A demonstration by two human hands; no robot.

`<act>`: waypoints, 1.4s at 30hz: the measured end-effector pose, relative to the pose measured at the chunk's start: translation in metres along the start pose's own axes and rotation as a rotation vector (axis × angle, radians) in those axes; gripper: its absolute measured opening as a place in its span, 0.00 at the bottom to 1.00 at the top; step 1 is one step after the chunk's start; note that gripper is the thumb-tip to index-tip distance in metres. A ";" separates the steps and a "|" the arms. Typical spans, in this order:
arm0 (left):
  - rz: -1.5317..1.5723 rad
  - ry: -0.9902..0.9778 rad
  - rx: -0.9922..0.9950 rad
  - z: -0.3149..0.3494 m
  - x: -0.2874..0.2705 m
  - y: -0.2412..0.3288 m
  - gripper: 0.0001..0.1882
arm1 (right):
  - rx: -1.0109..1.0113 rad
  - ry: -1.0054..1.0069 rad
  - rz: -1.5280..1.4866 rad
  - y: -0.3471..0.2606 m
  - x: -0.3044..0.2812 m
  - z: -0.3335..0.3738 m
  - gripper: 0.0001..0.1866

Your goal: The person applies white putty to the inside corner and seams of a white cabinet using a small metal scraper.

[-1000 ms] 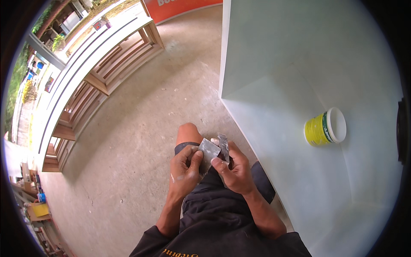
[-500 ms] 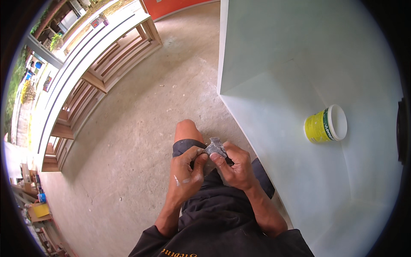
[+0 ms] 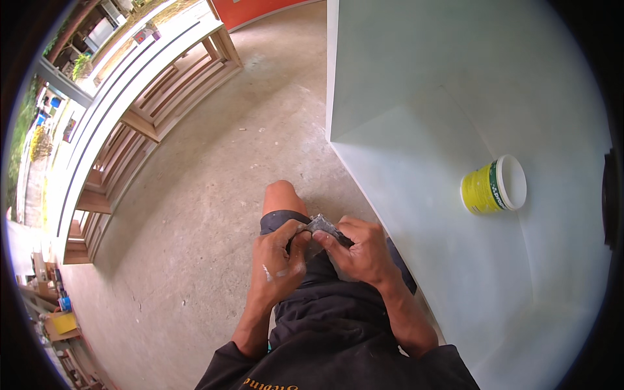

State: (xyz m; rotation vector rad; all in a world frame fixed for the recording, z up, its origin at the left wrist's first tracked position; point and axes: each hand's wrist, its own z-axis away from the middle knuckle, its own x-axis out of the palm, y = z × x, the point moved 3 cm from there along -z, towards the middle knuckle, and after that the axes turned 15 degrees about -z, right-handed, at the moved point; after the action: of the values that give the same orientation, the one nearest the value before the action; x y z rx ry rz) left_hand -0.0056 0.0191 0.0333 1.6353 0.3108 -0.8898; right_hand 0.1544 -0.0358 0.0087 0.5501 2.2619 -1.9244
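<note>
A: Where are the hands?

B: Just below the middle of the frame, close together. The left hand (image 3: 278,257) is on the left, the right hand (image 3: 364,252) on the right, knuckles up.

A: And what do they have?

B: Some flat grey plates (image 3: 323,224), right between the two hands, above the thumbs. They overlap so closely that I can't make out where one ends.

A: How firm is the grip?

B: The left thumb and forefinger pinch the plates at their left corner. The right thumb presses on them from below, with the right fingers curled behind. How hard they press, I can't tell.

A: Anything on the skin?

B: Whitish smears on the back of the left hand. A bare knee (image 3: 281,197) shows just above it, past the hem of the dark shorts (image 3: 276,222).

A: What's around them?

B: A yellow-green bucket (image 3: 480,190) with a white rim, right of centre, well apart from the hands, against a pale panel (image 3: 416,188). Concrete floor (image 3: 188,214) fills the middle left, a long wooden frame (image 3: 140,123) with a white top curves through the upper left, and something orange-red (image 3: 266,9) crosses the top edge.
</note>
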 end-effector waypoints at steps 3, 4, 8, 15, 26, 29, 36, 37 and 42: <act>-0.001 -0.031 -0.023 0.000 0.002 -0.001 0.04 | 0.082 -0.040 -0.007 0.001 -0.003 -0.002 0.23; 0.002 -0.043 -0.033 -0.001 0.004 -0.002 0.04 | 0.127 -0.075 0.025 0.000 -0.005 -0.002 0.25; 0.127 0.093 -0.055 -0.001 0.015 -0.015 0.06 | 0.211 -0.103 0.036 -0.003 -0.014 -0.002 0.26; 0.562 -0.150 -0.260 -0.034 0.008 -0.087 0.11 | 0.205 0.055 0.010 0.007 -0.056 0.017 0.19; 0.390 0.092 -0.222 -0.073 0.031 -0.102 0.15 | 0.097 0.268 -0.246 0.008 -0.085 0.044 0.17; 0.411 -0.025 -0.262 -0.066 0.048 -0.082 0.15 | 0.013 0.320 0.000 0.006 -0.090 0.039 0.20; 0.355 -0.327 -0.258 -0.031 0.062 -0.060 0.14 | 0.172 0.304 -0.062 0.018 -0.089 0.053 0.21; 0.286 -0.495 -0.222 -0.027 0.059 -0.059 0.14 | 0.171 0.315 -0.064 0.019 -0.088 0.058 0.21; 0.099 -0.618 0.155 -0.008 0.051 -0.017 0.15 | 0.111 0.353 -0.203 0.033 -0.080 0.091 0.17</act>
State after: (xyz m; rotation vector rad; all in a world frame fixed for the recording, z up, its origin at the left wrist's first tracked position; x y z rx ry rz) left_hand 0.0209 0.0183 -0.0145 1.4144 -0.2706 -1.3106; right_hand 0.2275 -0.1358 -0.0132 0.7546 2.5166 -2.2121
